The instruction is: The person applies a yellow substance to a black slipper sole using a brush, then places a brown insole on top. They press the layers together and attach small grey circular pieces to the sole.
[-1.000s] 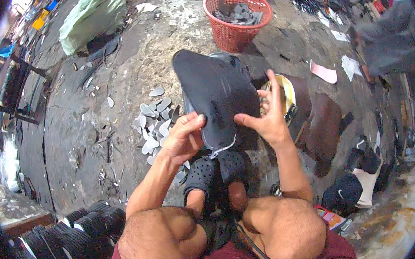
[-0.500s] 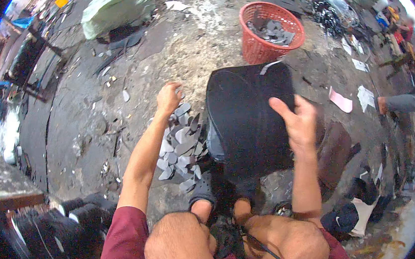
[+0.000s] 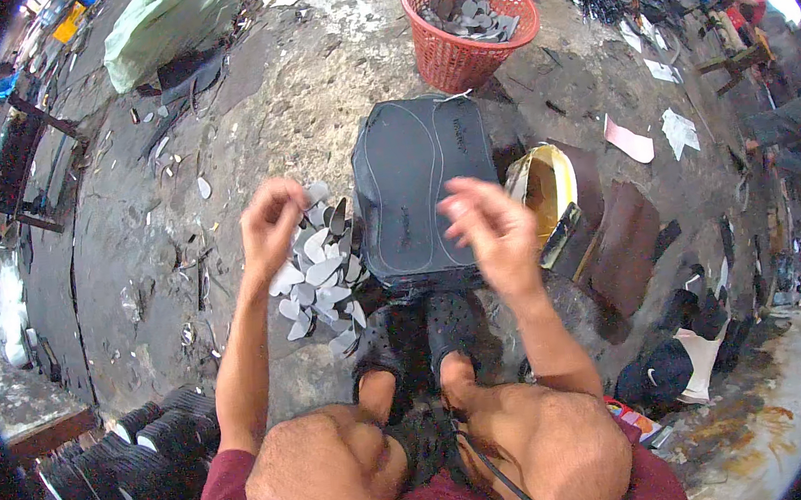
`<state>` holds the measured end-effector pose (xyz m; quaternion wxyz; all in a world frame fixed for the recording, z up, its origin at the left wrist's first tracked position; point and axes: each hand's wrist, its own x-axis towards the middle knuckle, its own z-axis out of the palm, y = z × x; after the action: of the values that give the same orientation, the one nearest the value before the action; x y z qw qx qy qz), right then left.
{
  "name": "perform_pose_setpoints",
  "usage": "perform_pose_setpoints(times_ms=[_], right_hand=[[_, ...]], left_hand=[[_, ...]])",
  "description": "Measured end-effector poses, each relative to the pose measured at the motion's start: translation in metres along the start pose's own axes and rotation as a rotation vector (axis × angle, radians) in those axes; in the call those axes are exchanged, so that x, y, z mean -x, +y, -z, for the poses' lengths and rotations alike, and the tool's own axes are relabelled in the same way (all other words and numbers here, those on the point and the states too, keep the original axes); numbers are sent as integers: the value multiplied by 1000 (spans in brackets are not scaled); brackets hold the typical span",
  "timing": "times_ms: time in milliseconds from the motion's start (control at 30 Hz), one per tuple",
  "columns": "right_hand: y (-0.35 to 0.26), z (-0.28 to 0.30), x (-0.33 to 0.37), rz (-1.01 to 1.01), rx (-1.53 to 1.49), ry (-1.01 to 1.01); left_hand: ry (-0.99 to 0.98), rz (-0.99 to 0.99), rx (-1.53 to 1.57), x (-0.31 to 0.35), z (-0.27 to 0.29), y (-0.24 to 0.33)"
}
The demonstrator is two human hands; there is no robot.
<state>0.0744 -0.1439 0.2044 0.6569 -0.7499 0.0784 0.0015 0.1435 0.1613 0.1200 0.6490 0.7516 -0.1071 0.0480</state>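
A black sheet [image 3: 400,178] lies on a low block in front of my feet, with two sole outlines traced on its top. My right hand [image 3: 500,235] hovers over its right edge, somewhat blurred; the fingers are apart and hold nothing I can see. To the left, my left hand [image 3: 273,226] is at the upper edge of a pile of small grey rounded cut pieces [image 3: 321,275]. Its fingers are curled closed, and whether a piece is between them is hidden.
A red plastic basket [image 3: 452,64] with grey pieces stands beyond the block. Right of it lie a yellow-rimmed container [image 3: 543,188] and brown sheets [image 3: 623,238]. Stacked black soles [image 3: 153,438] are at lower left, a dark cap [image 3: 652,378] at lower right, a pale green bag [image 3: 172,31] at far left.
The black sheet now lies flat on the block, its outlines showing, and the container right of it is uncovered. My right hand has moved inward; my left hand's fingers have curled. The view has shifted.
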Motion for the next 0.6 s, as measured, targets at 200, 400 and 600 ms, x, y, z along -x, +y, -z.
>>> perform_pose_setpoints(times_ms=[200,400,600], right_hand=[[29,-49,30,-142,-255,-459],[24,-41,38,-333,-312,-706],[28,9,-14,717,973,-385]], left_hand=[[-307,57,191,103,-29,88],[-341,478,452,133,-28,67],[145,513,535,98,-35,49]])
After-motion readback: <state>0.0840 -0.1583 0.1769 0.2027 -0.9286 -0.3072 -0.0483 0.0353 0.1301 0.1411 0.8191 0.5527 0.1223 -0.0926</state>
